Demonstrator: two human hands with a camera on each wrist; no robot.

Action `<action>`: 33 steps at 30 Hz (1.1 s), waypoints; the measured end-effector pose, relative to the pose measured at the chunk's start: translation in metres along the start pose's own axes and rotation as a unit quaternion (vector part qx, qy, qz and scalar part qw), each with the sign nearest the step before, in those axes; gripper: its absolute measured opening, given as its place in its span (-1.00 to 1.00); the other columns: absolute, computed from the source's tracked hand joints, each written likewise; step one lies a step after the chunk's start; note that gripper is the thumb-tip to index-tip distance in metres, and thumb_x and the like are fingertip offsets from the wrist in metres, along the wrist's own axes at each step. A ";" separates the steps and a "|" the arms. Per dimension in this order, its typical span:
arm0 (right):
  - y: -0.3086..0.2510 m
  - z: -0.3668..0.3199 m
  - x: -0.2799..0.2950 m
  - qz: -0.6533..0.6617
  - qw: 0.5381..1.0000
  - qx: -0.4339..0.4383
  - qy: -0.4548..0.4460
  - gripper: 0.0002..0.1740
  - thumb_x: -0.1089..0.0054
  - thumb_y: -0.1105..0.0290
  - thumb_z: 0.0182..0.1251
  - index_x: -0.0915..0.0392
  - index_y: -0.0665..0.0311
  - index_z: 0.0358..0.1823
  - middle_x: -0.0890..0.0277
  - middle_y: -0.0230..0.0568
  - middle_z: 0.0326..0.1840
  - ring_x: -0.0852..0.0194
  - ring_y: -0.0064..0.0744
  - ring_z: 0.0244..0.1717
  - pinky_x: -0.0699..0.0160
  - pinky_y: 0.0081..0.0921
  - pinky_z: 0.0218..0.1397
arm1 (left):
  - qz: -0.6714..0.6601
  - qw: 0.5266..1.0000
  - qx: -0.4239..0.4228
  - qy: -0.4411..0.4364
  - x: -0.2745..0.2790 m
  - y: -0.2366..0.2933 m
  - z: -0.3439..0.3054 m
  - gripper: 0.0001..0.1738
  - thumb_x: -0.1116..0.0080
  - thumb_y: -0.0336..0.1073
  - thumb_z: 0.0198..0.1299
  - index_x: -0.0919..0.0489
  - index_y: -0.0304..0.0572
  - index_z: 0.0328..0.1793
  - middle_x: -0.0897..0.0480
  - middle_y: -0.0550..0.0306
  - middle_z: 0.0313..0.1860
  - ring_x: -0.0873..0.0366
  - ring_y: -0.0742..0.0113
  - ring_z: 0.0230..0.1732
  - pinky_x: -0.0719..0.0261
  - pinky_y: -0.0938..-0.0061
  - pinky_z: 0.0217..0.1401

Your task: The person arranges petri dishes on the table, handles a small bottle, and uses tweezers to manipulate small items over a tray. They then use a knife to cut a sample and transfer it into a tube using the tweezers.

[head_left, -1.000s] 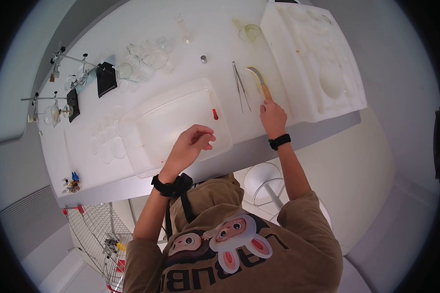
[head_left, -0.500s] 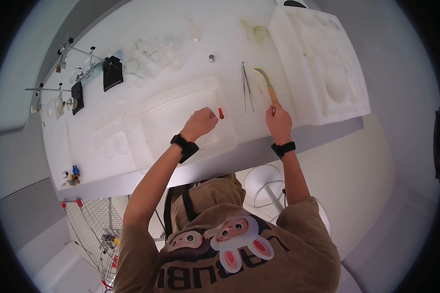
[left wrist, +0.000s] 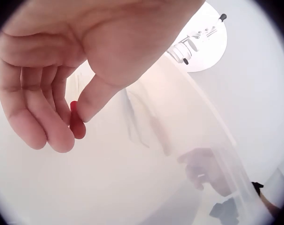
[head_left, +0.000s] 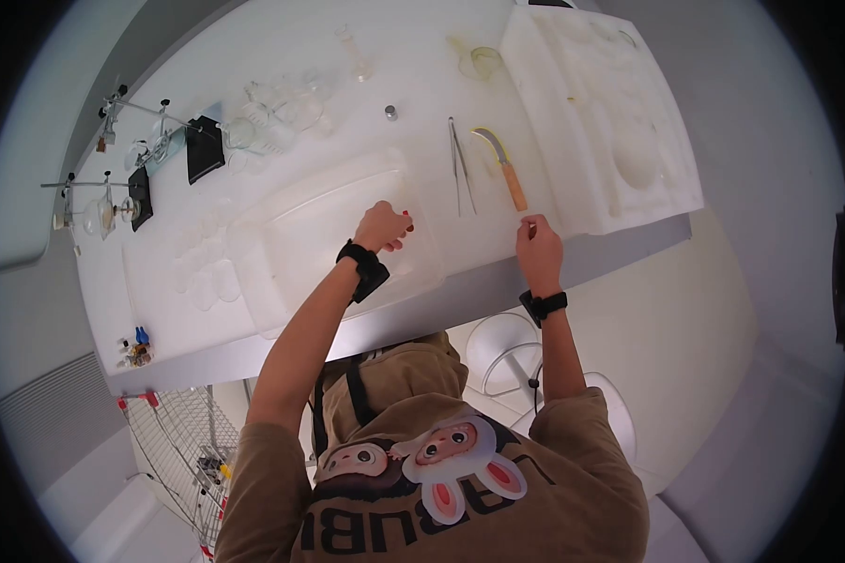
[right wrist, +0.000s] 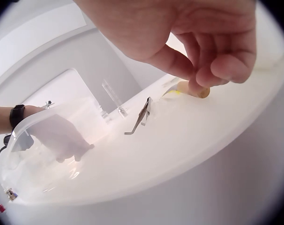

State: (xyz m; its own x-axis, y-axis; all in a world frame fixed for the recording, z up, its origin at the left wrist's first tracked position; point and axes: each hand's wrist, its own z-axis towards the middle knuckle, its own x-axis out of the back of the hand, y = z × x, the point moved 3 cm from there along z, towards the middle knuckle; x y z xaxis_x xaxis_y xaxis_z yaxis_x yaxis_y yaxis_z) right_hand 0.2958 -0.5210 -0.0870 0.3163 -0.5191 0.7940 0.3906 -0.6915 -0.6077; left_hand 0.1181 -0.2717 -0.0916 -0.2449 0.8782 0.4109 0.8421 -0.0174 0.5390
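My left hand is over the clear plastic bin and pinches a small red rubber bulb between thumb and fingertips. In the head view the fingers cover most of the bulb. My right hand is just short of the handle end of a curved knife, its fingers loosely bent. The knife has a wooden handle and a yellow-edged blade, and lies on the table. Fingertips overlap the handle in the right wrist view. Left of the knife lie long metal tweezers.
A white foam block with hollows stands at the right. Clear glassware and stands with black bases occupy the far left. A small metal-topped item sits behind the bin, and small bottles stand at the left front corner.
My left hand has moved onto the red bulb in the bin and taken hold of it. My right hand has let go of the knife handle and drawn back towards the table edge.
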 end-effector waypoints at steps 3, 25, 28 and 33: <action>-0.001 0.012 0.000 0.004 1.000 0.011 0.014 -0.81 -0.15 0.29 0.39 -0.57 0.26 -0.14 -0.64 -0.07 -0.32 -0.66 0.04 -0.30 -0.60 -0.09 -0.24 | -0.039 0.999 -0.002 -0.002 0.016 0.001 -0.017 -0.65 -0.17 -0.14 0.16 -0.72 -0.35 -0.33 -0.72 0.04 -0.43 -0.67 0.31 -0.57 -0.63 0.46 -0.52; -0.144 -0.027 0.025 0.408 0.861 -0.068 -0.297 -0.67 -0.18 0.18 0.49 -0.62 0.34 -0.02 -0.66 -0.31 -0.29 -0.51 -0.61 -0.46 -0.45 -0.63 -0.50 | -0.090 0.973 -0.211 -0.001 0.009 0.073 -0.140 -0.68 -0.23 -0.25 0.35 -0.61 -0.38 0.06 -0.74 0.09 -0.15 -0.64 0.47 -0.38 -0.59 0.56 -0.28; -0.139 -0.025 0.028 0.414 0.864 -0.072 -0.279 -0.69 -0.18 0.20 0.49 -0.62 0.33 -0.06 -0.66 -0.33 -0.32 -0.54 -0.62 -0.46 -0.45 -0.62 -0.53 | -0.106 0.967 -0.231 -0.022 0.006 0.072 -0.141 -0.72 -0.20 -0.35 0.36 -0.60 -0.37 0.11 -0.74 0.07 -0.11 -0.66 0.45 -0.34 -0.61 0.55 -0.23; -0.114 -0.002 0.032 0.303 0.937 -0.068 -0.161 -0.70 -0.19 0.19 0.47 -0.60 0.35 -0.17 -0.65 -0.25 -0.43 -0.63 -0.42 -0.45 -0.55 -0.45 -0.44 | -0.106 0.974 -0.203 0.006 0.017 0.066 -0.144 -0.72 -0.17 -0.37 0.38 -0.58 -0.38 0.13 -0.73 0.07 -0.10 -0.67 0.44 -0.31 -0.62 0.55 -0.18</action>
State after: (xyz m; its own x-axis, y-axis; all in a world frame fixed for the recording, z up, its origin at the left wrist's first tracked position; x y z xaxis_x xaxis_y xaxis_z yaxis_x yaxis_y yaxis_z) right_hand 0.2594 -0.4597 0.0082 0.6978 -0.6730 0.2452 -0.0511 -0.3882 -0.9202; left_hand 0.1002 -0.3264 0.0565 -0.4000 0.8767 0.2670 0.5144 -0.0264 0.8572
